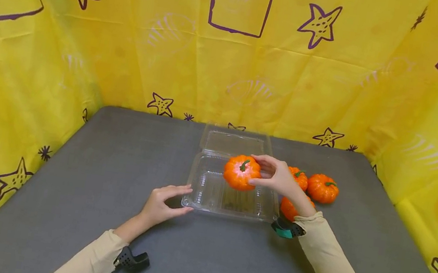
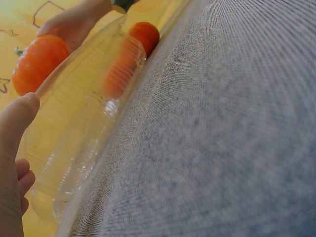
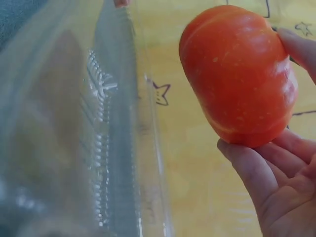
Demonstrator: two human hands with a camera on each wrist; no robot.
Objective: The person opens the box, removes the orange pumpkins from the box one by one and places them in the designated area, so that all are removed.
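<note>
A small orange toy pumpkin [image 1: 241, 173] with a green stem is pinched in my right hand [image 1: 276, 178], raised over a clear plastic container [image 1: 229, 213]. In the right wrist view the pumpkin [image 3: 237, 74] sits between thumb and fingers, its side toward the camera. The container's hinged lid [image 1: 237, 143] lies folded back behind its base. At the near left corner my left hand [image 1: 164, 204] holds the container's rim between thumb and fingers. The left wrist view has the thumb [image 2: 22, 111] on the rim and the other fingers lower down, partly hidden.
Right of the container sit more orange pumpkins: one at the far right [image 1: 322, 189], one beside it [image 1: 298, 177], and one nearer [image 1: 291, 208], partly behind my right forearm. The dark grey table [image 1: 201, 256] is enclosed by yellow patterned cloth [image 1: 228, 76].
</note>
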